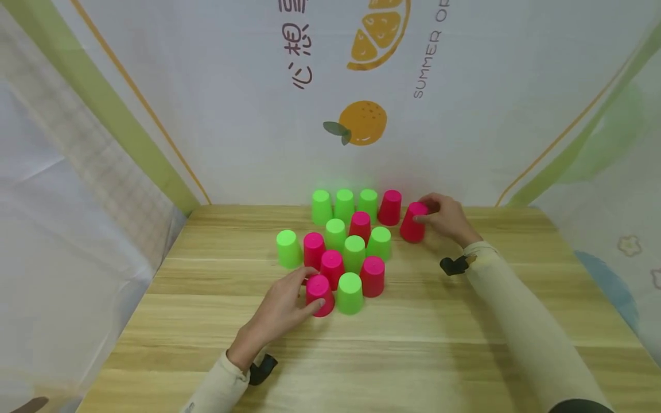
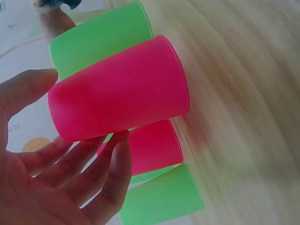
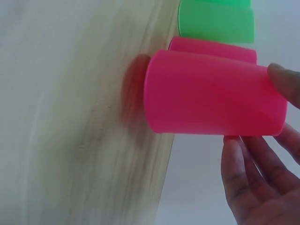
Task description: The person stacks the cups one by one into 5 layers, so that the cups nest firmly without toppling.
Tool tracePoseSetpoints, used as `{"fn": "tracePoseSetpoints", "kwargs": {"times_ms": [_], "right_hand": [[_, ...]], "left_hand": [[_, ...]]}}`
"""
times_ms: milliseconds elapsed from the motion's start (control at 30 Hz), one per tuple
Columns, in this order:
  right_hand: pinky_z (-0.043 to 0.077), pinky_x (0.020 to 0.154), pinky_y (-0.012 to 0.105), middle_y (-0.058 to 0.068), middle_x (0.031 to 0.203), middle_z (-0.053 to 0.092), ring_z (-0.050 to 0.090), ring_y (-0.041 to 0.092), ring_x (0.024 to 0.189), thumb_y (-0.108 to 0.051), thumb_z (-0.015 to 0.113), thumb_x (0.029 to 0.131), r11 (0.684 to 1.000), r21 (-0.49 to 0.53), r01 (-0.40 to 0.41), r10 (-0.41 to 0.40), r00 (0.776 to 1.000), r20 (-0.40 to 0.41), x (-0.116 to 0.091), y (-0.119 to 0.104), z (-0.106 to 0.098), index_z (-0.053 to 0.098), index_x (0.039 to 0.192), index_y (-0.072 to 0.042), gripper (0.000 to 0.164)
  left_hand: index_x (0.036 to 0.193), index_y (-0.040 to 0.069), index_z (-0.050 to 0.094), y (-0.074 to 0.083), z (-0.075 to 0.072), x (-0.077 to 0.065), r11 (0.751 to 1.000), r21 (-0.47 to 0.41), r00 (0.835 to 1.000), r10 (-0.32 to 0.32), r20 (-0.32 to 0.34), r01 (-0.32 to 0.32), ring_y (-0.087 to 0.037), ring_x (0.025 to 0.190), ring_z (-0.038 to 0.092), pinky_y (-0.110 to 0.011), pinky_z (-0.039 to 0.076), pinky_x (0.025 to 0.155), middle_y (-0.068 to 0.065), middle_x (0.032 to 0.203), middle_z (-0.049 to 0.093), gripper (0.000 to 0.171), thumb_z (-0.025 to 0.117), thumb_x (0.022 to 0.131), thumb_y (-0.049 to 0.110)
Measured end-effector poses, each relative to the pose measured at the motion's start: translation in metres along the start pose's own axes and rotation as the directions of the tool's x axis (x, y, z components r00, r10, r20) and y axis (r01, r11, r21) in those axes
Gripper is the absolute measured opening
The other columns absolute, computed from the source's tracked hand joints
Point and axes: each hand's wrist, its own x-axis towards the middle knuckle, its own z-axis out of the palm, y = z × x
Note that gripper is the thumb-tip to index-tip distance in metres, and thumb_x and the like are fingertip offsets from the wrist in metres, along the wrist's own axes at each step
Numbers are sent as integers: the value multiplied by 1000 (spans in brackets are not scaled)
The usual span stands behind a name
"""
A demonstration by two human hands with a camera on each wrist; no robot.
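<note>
Upside-down pink and green plastic cups stand grouped on a wooden table. At the front left of the group, my left hand holds a pink cup, thumb on one side and fingers on the other. The left wrist view shows that pink cup between a green cup and another pink one. My right hand pinches a pink cup near its top at the back right. In the right wrist view a shadow lies beside that cup's rim; whether it touches the table I cannot tell.
Three green cups and a pink cup form the back row. Several more cups stand in slanting rows before them, with a green cup at the left end. A printed cloth hangs behind the table.
</note>
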Motion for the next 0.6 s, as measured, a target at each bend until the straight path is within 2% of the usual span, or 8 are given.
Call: {"fn": "tracePoseSetpoints", "kwargs": {"times_ms": [333, 600], "right_hand": [[49, 105, 54, 28, 135, 56, 53, 43, 125, -19, 68, 93, 990, 50, -131, 131, 991, -9, 22, -2, -2, 50, 136, 2, 51], [50, 105, 54, 30, 137, 53, 51, 44, 127, -16, 64, 94, 980, 72, -185, 187, 982, -14, 33, 1, 3, 48, 139, 3, 52]], "left_hand": [[125, 8, 58, -2, 1, 1, 1000, -23, 1000, -18, 17, 18, -17, 104, 67, -35, 60, 84, -3, 113, 69, 49, 82, 83, 16], [127, 6, 58, -3, 1, 0, 1000, -26, 1000, -9, 21, 10, -19, 105, 68, -38, 60, 84, -5, 114, 70, 51, 82, 83, 16]]}}
